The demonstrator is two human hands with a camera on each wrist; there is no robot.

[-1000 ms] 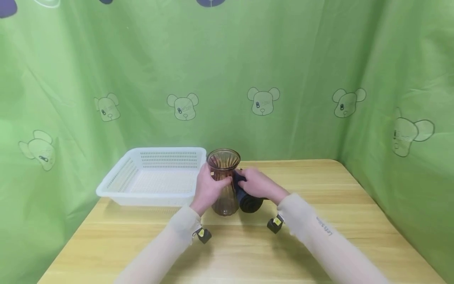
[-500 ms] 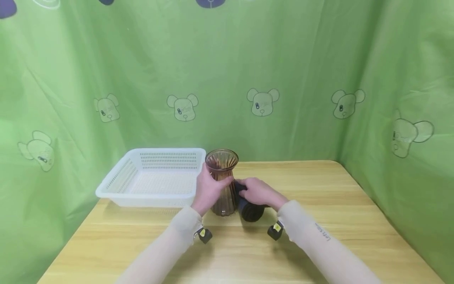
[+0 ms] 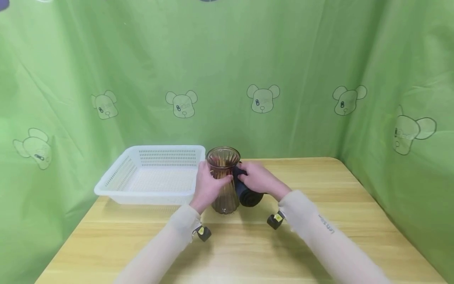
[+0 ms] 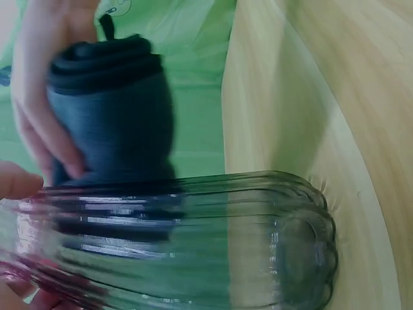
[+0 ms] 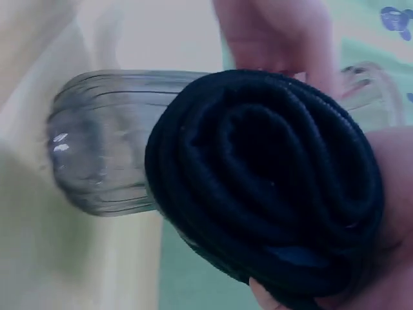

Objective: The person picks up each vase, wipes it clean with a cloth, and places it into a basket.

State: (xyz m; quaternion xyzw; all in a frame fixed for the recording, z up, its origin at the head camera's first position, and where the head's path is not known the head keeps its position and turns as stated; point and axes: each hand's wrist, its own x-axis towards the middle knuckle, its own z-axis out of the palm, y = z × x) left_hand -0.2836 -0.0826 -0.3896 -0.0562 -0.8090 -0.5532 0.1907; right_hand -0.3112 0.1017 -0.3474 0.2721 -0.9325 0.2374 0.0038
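A tinted, ribbed glass vase (image 3: pixel 225 197) with a flared rim stands upright on the table, and my left hand (image 3: pixel 208 185) grips it round the neck from the left. My right hand (image 3: pixel 260 179) holds a rolled dark cloth (image 3: pixel 249 196) against the vase's right side. In the right wrist view the coiled end of the cloth (image 5: pixel 264 174) faces the camera, with the vase (image 5: pixel 106 139) lying behind it. The left wrist view shows the cloth (image 4: pixel 119 123) close beside the clear glass wall (image 4: pixel 193 239); the fingers on its far side are partly hidden.
A white perforated plastic basket (image 3: pixel 149 193) stands on the table left of the vase. The wooden table (image 3: pixel 241 252) ends at a green curtain (image 3: pixel 220 55) with bear-head prints, which hangs behind it and on both sides.
My right hand with the rolled cloth dipped down along the vase, then came back up. The left hand and the vase stay almost where they were. The head view tilts slightly.
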